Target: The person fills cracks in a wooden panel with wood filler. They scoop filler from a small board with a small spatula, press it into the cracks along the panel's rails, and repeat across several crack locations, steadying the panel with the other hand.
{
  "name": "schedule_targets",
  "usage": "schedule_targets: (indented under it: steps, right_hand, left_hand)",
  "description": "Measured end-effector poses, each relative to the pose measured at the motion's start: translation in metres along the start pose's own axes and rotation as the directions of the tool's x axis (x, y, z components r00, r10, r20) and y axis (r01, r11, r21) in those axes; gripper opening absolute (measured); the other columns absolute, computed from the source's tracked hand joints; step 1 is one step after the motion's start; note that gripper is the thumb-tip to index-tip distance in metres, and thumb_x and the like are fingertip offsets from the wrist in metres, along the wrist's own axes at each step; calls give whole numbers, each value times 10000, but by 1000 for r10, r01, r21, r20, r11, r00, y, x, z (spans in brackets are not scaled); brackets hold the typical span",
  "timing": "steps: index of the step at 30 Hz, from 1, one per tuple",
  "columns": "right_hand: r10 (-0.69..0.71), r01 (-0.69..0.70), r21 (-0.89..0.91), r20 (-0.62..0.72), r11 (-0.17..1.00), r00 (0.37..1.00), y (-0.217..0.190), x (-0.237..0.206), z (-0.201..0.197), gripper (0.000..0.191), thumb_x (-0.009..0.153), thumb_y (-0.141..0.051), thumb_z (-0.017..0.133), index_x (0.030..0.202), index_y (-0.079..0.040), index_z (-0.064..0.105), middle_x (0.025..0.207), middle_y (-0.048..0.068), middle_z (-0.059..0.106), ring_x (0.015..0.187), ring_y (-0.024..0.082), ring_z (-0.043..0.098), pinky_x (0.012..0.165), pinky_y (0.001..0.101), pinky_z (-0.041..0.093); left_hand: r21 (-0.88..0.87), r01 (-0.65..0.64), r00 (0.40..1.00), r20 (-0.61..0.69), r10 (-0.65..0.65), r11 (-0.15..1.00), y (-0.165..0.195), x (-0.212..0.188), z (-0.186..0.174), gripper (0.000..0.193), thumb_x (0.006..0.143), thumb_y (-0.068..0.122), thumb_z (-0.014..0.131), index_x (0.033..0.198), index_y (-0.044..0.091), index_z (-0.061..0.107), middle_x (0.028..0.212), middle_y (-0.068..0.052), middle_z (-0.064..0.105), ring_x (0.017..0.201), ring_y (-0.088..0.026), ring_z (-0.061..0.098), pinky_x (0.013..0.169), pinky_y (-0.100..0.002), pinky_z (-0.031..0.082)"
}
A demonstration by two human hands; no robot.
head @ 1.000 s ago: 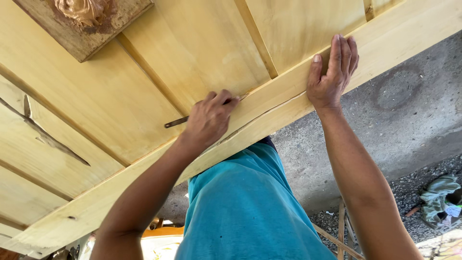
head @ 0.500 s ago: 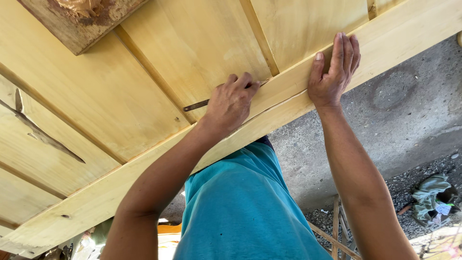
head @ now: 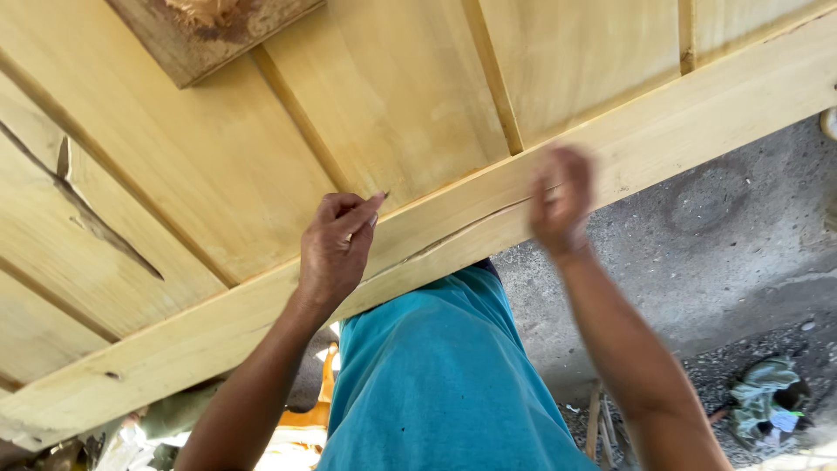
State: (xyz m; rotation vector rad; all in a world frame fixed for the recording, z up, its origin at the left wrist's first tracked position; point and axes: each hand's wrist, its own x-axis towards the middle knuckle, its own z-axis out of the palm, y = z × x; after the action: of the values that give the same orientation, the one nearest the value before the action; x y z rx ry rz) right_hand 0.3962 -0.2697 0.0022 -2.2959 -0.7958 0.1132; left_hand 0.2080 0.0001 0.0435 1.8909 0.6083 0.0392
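Note:
My left hand (head: 336,249) is pinched shut on a thin dark pencil-like tool (head: 383,196); only its tip shows, touching the upper edge of a pale wooden rail (head: 200,336). The rail runs diagonally across a yellow wooden panel of boards (head: 392,105). A thin crack (head: 462,231) runs along the rail between my hands. My right hand (head: 562,201) is blurred, fingers curled, against the rail further right. Whether it holds anything is unclear.
A dark wooden block with a carved piece (head: 205,39) sits on the panel at top left. My teal shirt (head: 436,384) fills the lower middle. Grey concrete ground (head: 715,235) lies right, with crumpled cloth (head: 767,401) and wooden sticks (head: 602,427).
My right hand has left its flat hold on the rail and slid left, fingers now curled. My left hand has shifted right along the rail's edge and turned, hiding most of the tool.

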Motion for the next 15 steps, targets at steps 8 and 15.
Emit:
schedule_targets:
  steps: [8, 15]
  right_hand:
    - [257, -513, 659, 451, 549, 855, -143, -20, 54, 268, 1090, -40, 570, 1350, -30, 634, 1213, 77, 617, 948, 125, 667, 818, 291, 603]
    - [76, -242, 257, 524, 936, 848, -56, 99, -30, 342, 1034, -2, 623, 1374, -31, 650, 1035, 44, 626, 792, 100, 653, 675, 250, 541]
  left_hand:
    - [-912, 223, 883, 40, -468, 343, 19, -32, 41, 335, 1022, 56, 606, 1351, 48, 665, 1228, -107, 750, 1146, -106, 667, 1020, -233, 532]
    - [-71, 65, 813, -575, -95, 995, -17, -50, -12, 232, 1053, 31, 650, 1283, 16, 677, 1146, -122, 716, 1040, -172, 686, 937, -310, 568]
